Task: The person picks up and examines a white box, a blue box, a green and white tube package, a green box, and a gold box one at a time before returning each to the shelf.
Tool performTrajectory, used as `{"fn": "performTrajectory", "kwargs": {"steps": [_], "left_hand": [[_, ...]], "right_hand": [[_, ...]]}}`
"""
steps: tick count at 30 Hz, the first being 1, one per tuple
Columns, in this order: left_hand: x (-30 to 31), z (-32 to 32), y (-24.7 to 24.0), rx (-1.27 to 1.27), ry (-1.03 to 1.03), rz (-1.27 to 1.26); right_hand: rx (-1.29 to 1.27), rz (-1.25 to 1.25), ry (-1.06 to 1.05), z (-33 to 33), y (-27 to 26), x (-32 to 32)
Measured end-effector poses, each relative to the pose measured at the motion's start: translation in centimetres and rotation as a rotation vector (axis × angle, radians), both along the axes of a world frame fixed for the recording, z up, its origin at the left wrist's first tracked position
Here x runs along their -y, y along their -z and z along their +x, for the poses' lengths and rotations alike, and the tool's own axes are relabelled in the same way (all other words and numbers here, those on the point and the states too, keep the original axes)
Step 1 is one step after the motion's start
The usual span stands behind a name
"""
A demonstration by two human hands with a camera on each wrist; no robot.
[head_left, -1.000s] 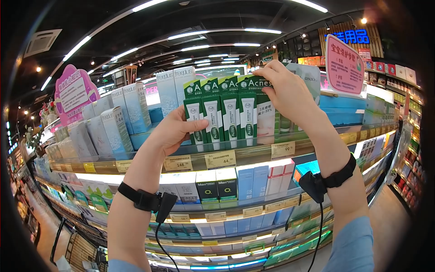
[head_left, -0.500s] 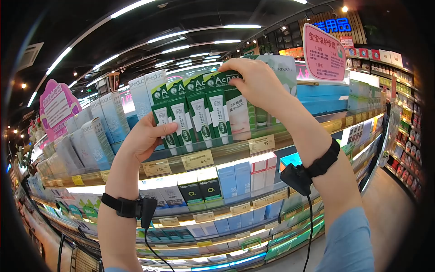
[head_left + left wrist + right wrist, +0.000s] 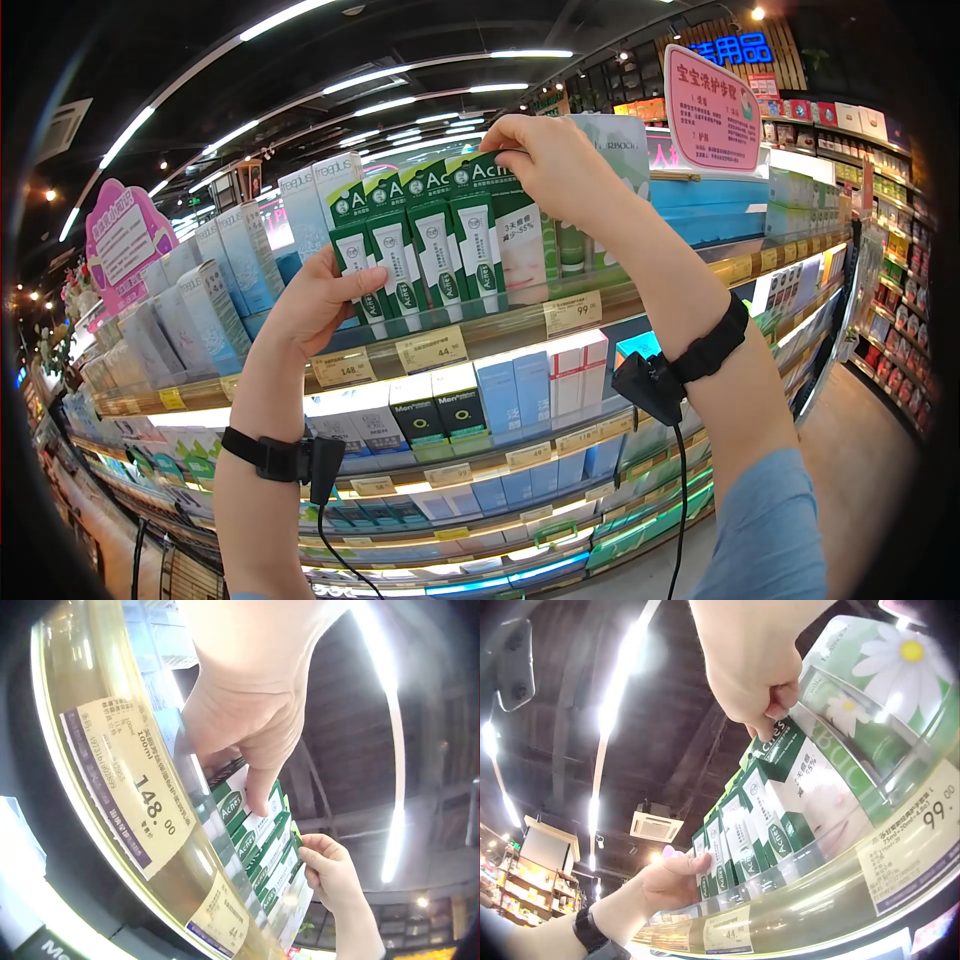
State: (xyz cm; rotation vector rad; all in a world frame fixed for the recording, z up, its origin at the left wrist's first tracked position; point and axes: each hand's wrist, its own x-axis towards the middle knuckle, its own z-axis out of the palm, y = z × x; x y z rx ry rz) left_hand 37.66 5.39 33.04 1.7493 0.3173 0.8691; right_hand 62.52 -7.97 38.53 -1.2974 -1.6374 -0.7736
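Note:
Several green-and-white Acnes boxes (image 3: 435,245) with tall header cards stand side by side on the top shelf, leaning a little. At the left end of the row, my left hand (image 3: 318,302) grips the boxes, its thumb (image 3: 260,789) across their fronts and its other fingers mostly hidden. My right hand (image 3: 555,165) pinches the top of the rightmost Acnes box (image 3: 784,799) between thumb and curled fingers. That box's side panel shows part of a printed face.
A clear lip runs along the shelf edge above price tags (image 3: 432,347). Pale freeplus boxes (image 3: 245,250) stand to the left, and a green package with a daisy print (image 3: 900,667) is to the right. More boxed goods (image 3: 465,410) fill the lower shelves.
The head view has swung right and tilted, so shelf and hands appear further left. Both hands keep their hold on the Acnes boxes, with little difference over the last half second.

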Motion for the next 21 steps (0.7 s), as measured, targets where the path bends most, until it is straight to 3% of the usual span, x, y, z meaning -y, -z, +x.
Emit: {"fn": "performTrajectory", "kwargs": {"steps": [5,8,11,14,16,17,19,21], "left_hand": [[-0.1,0.4,0.1,-0.011,0.025,0.003],[-0.5,0.5,0.4,0.013,0.050,0.019],[0.1,0.5,0.6,0.041,-0.030,0.022],[0.0,0.4,0.8,0.039,-0.027,0.020],[-0.5,0.4,1.1,0.055,0.017,0.018],[-0.8,0.4,1.2,0.054,0.004,0.033],[-1.5,0.4,1.5,0.064,0.005,0.056],[-1.7,0.4,1.6,0.071,0.016,0.077]], "right_hand": [[0.130,0.054,0.014,0.7,0.1,1.1],[-0.013,0.166,-0.002,1.3,0.0,4.0],[-0.206,0.374,0.049,6.5,0.5,6.7],[-0.380,0.295,0.034,11.6,3.0,7.5],[-0.596,-0.146,-0.112,12.1,5.2,8.4],[-0.599,-0.131,-0.099,12.7,5.9,8.3],[-0.497,-0.463,-0.165,13.5,6.9,8.0],[-0.520,-0.431,-0.210,13.4,7.5,7.9]]}}
